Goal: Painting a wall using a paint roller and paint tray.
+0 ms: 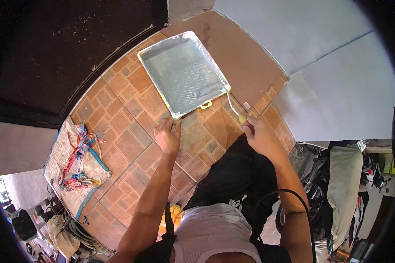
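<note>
Roller (208, 90) lies in the paint tray (162, 55) at upper centre, its handle slanting down-right into the closed right hand (258, 133) — the nearer one; left hand (167, 136) rests flat, open, touching the tray's lower rim.

A small white rectangular label (247, 105) lies on the brown tiled floor (131, 144), just right of the near corner of the grey paint tray and close above the person's right hand. What is on it is too small to tell. At the left edge of the tiles a flat beige woven sack (70, 175) with blue edging lies spread out, with a tangle of red, blue and white strips on top of it. No signs or screens can be made out; the cluttered objects in the lower corners are too small and bent by the lens to identify.
</note>
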`<move>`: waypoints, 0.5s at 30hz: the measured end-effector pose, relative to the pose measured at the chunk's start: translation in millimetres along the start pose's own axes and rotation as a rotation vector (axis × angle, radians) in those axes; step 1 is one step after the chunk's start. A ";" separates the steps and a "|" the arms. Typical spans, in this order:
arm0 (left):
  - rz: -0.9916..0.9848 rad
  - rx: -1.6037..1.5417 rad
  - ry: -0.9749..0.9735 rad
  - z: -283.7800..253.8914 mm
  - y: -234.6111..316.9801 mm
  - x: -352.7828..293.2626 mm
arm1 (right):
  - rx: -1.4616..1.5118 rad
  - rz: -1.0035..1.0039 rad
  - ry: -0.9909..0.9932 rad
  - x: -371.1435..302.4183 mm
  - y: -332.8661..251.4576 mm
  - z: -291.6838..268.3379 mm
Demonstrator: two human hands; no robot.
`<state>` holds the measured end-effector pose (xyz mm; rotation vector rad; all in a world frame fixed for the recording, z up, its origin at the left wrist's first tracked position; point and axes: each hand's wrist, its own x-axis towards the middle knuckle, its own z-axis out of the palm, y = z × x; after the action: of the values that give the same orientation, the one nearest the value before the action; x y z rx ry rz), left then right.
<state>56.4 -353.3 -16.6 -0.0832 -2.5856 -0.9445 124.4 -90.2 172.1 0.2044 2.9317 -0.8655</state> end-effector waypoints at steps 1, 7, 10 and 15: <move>0.003 -0.001 -0.004 0.1 -1.3 -0.6 | 0.001 0.004 0.001 -4.4 -1.2 -5.4; 0.001 -0.019 0.007 -0.3 4.9 -1.2 | -0.080 0.007 -0.127 -16.0 0.4 -25.5; 0.017 -0.024 0.005 -3.4 5.2 -0.3 | -0.027 0.025 -0.164 -15.3 -2.9 -32.0; 0.051 -0.009 0.063 -9.3 7.3 3.9 | 0.234 0.422 -0.386 -1.1 -18.5 -61.3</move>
<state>57.3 -353.8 -4.2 -0.1191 -2.5099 -0.9251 120.5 -72.3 233.5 0.5739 2.3097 -1.0344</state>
